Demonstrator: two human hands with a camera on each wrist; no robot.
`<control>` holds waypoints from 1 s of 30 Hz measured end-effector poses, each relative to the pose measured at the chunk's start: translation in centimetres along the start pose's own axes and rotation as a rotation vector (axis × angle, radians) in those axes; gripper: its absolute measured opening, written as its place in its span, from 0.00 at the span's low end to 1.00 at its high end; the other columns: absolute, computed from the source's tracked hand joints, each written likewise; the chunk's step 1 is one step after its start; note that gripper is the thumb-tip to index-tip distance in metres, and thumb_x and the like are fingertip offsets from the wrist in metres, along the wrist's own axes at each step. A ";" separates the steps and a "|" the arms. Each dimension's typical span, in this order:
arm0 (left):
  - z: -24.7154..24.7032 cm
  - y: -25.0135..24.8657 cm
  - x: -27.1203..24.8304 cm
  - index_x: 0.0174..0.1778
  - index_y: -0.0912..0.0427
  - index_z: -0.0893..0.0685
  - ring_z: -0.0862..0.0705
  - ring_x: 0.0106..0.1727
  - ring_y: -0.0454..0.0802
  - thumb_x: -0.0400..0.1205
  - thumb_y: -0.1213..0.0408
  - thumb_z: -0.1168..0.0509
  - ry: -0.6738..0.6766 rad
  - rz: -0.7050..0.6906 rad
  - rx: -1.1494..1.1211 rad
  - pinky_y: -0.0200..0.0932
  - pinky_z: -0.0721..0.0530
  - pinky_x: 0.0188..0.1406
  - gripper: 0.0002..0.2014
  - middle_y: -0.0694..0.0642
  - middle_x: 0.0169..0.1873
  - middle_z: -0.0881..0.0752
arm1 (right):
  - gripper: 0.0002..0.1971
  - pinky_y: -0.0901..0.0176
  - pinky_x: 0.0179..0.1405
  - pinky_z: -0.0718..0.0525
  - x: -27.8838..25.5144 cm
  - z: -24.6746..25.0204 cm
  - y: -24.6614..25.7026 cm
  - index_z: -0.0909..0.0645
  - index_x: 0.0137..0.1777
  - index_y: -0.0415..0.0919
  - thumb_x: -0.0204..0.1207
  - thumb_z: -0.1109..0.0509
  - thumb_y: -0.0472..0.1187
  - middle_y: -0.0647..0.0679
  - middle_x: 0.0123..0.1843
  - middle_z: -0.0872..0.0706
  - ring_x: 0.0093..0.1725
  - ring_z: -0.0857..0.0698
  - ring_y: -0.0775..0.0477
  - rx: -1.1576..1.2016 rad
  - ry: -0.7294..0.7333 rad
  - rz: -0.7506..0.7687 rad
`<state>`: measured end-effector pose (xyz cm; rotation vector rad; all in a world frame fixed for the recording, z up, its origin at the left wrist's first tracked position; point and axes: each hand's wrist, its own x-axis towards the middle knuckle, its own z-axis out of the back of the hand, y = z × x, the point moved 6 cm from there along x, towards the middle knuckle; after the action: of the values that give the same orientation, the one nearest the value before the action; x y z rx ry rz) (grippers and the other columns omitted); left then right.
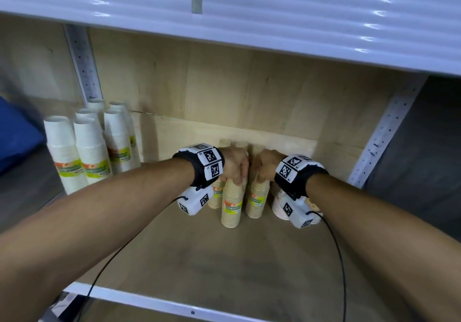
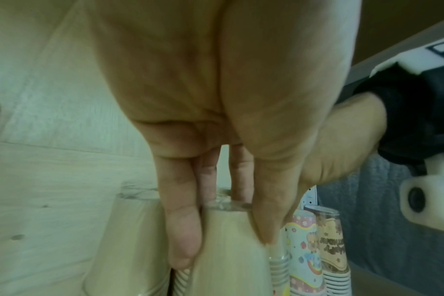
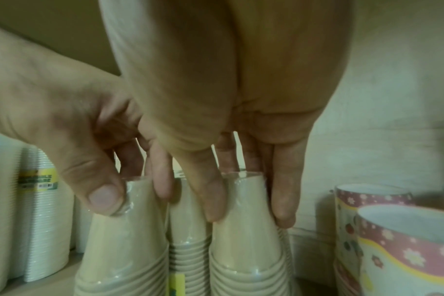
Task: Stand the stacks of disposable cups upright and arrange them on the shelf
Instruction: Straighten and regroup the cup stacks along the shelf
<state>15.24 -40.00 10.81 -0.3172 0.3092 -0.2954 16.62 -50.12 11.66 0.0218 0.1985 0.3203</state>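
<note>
Several tan cup stacks stand upside down, wrapped in clear film, mid-shelf near the back wall. My left hand (image 1: 235, 172) (image 2: 224, 238) grips the top of the front tan stack (image 1: 232, 205) (image 2: 228, 260) from above. Just to its right, my right hand (image 1: 264, 171) (image 3: 248, 206) holds the top of the neighbouring tan stack (image 1: 258, 200) (image 3: 243, 240) the same way. A third tan stack (image 1: 215, 197) (image 3: 188, 226) stands behind them, partly hidden by my left wrist. Both held stacks are upright on the wooden shelf board (image 1: 224, 259).
A group of white cup stacks (image 1: 92, 147) (image 3: 38, 220) stands upright at the shelf's back left. Flower-patterned cups (image 1: 279, 208) (image 3: 393, 240) sit right of my right hand. The white shelf above (image 1: 249, 17) hangs low overhead. Perforated uprights (image 1: 384, 134) frame the bay.
</note>
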 end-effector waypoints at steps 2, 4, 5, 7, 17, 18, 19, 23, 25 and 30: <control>0.0 0.1 0.1 0.55 0.56 0.12 0.13 0.51 0.53 0.76 0.66 0.25 0.005 -0.010 -0.013 0.42 0.10 0.42 0.11 0.56 0.55 0.13 | 0.12 0.62 0.34 0.25 0.2 -0.1 -0.2 0.14 0.52 0.35 0.70 0.23 0.37 0.42 0.49 0.13 0.44 0.17 0.47 0.015 -0.007 -0.010; 0.0 0.1 0.2 0.56 0.57 0.12 0.12 0.54 0.55 0.76 0.66 0.25 0.020 -0.013 -0.022 0.47 0.09 0.47 0.13 0.57 0.56 0.13 | 0.11 0.64 0.27 0.29 0.6 0.0 -0.3 0.15 0.52 0.36 0.70 0.23 0.37 0.44 0.46 0.15 0.43 0.18 0.47 0.031 -0.021 -0.014; -0.1 0.1 0.2 0.57 0.57 0.12 0.13 0.55 0.55 0.76 0.66 0.25 0.026 -0.012 -0.026 0.49 0.09 0.49 0.13 0.57 0.57 0.13 | 0.12 0.64 0.26 0.30 0.7 0.0 -0.3 0.15 0.53 0.36 0.70 0.23 0.37 0.44 0.46 0.16 0.43 0.18 0.47 0.035 -0.026 -0.007; -0.2 0.1 0.3 0.57 0.57 0.13 0.13 0.56 0.56 0.76 0.66 0.25 0.037 -0.013 -0.028 0.50 0.09 0.50 0.13 0.56 0.57 0.13 | 0.13 0.63 0.30 0.27 0.9 0.1 0.0 0.14 0.54 0.35 0.70 0.23 0.37 0.43 0.48 0.15 0.44 0.18 0.47 0.027 -0.029 0.012; 0.0 0.0 0.1 0.59 0.55 0.14 0.13 0.53 0.51 0.76 0.63 0.25 0.043 -0.010 -0.067 0.38 0.11 0.39 0.15 0.54 0.56 0.14 | 0.16 0.61 0.38 0.21 0.9 0.5 -0.1 0.14 0.57 0.38 0.69 0.22 0.38 0.42 0.52 0.12 0.47 0.14 0.46 0.055 -0.002 0.007; 0.2 0.0 -0.1 0.59 0.54 0.15 0.13 0.50 0.50 0.76 0.62 0.25 0.041 -0.007 -0.070 0.38 0.12 0.38 0.16 0.54 0.57 0.14 | 0.16 0.59 0.39 0.18 0.9 0.9 -0.2 0.13 0.56 0.39 0.68 0.22 0.39 0.42 0.51 0.11 0.48 0.13 0.45 0.063 -0.003 -0.005; 0.6 -0.1 -0.2 0.59 0.54 0.15 0.13 0.46 0.48 0.76 0.61 0.25 0.034 -0.006 -0.068 0.37 0.13 0.36 0.16 0.54 0.56 0.15 | 0.15 0.58 0.39 0.17 0.8 1.4 -0.2 0.13 0.54 0.39 0.67 0.22 0.38 0.42 0.50 0.11 0.48 0.13 0.45 0.064 -0.010 -0.017; 3.4 -0.1 -1.4 0.55 0.53 0.13 0.19 0.35 0.45 0.75 0.59 0.24 -0.035 -0.005 -0.076 0.36 0.17 0.32 0.14 0.50 0.41 0.15 | 0.13 0.59 0.36 0.16 0.6 4.3 0.3 0.12 0.51 0.38 0.65 0.24 0.37 0.42 0.51 0.10 0.48 0.12 0.44 0.066 -0.064 -0.037; 5.4 0.3 -2.3 0.53 0.52 0.13 0.19 0.32 0.45 0.75 0.56 0.24 -0.083 0.013 -0.046 0.36 0.19 0.30 0.13 0.48 0.35 0.16 | 0.15 0.63 0.32 0.21 0.3 6.1 1.0 0.14 0.56 0.38 0.70 0.24 0.39 0.44 0.55 0.13 0.49 0.14 0.45 0.050 -0.113 -0.038; 10.5 2.7 -5.2 0.56 0.50 0.14 0.14 0.39 0.49 0.74 0.50 0.25 -0.186 0.095 0.056 0.38 0.15 0.34 0.17 0.56 0.48 0.11 | 0.20 0.60 0.44 0.19 0.7 9.4 4.7 0.16 0.61 0.41 0.70 0.21 0.45 0.45 0.60 0.14 0.56 0.15 0.44 0.043 -0.178 0.051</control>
<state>14.70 -33.14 20.66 -0.2716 0.1318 -0.1795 17.69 -45.37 21.00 0.0976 0.0283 0.3627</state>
